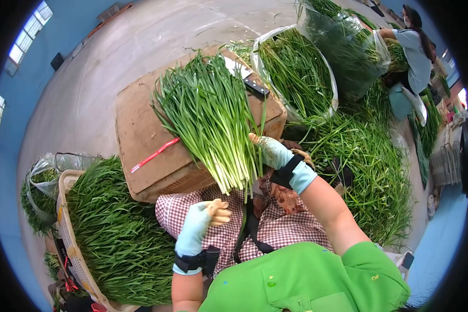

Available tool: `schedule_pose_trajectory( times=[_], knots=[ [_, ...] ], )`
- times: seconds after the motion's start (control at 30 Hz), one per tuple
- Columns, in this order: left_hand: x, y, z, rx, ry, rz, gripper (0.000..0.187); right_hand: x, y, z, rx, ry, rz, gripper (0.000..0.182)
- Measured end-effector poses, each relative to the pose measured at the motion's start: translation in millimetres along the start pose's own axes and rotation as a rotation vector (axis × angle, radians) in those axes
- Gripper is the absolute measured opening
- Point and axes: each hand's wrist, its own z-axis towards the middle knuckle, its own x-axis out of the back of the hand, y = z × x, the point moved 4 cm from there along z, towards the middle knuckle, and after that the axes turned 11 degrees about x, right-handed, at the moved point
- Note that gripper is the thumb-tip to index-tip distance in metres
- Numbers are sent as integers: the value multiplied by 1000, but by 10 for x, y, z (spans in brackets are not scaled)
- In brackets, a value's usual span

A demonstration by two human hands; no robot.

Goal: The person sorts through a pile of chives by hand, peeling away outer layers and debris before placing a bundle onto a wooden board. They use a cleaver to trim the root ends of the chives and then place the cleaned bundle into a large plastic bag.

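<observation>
A large bunch of garlic chives (pixel 213 114) lies across a brown board (pixel 140 114), its pale cut ends pointing toward me. My right hand (pixel 275 152), in a light blue glove with bare fingertips, is at the bunch's right edge. Its thumb is stretched out; the other fingers are partly hidden. Below the pale ends, over the checked apron (pixel 174 208), is my left hand (pixel 197 223), similarly gloved. Its fingers are loosely bent, and nothing shows in them. A red strip (pixel 156 155) lies on the board's left side. Behind the bunch rests a black-handled knife (pixel 257 88).
On the left, a cream plastic basket (pixel 70 229) holds more chives. A white-lined container (pixel 333 78) of chives stands behind the board. Loose greens (pixel 369 171) are heaped at right. At the far right, another person (pixel 416 57) handles a plastic bag (pixel 343 57) of greens.
</observation>
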Motion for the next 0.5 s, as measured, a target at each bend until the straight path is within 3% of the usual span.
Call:
schedule_pose_trajectory(
  times=[0.07,0.13,0.17,0.2,0.27,0.3,0.33,0.43,0.5],
  knots=[
    [221,89,-34,-163,43,-83,30,-19,1,36,-13,-11,-8,48],
    [465,236,198,-293,332,11,46,-77,7,74,-3,41,24,47],
    [358,303,307,-179,429,-183,39,-33,132,197,26,5,128,48],
    [370,244,646,-169,50,-400,43,-106,156,214,27,5,126,48],
    [102,475,751,-63,2,-643,50,-315,191,268,-51,-33,46,50],
    [-17,517,888,-121,-113,-634,46,-252,271,359,-45,18,-81,51],
    [-101,545,1015,-185,-227,-626,44,-447,98,247,97,-21,-116,53],
    [-279,581,1165,-150,-298,-711,38,-399,-12,229,-80,46,-273,50],
    [-351,567,1167,-161,-284,-633,32,-371,-27,247,1,27,-200,44]
  ],
)
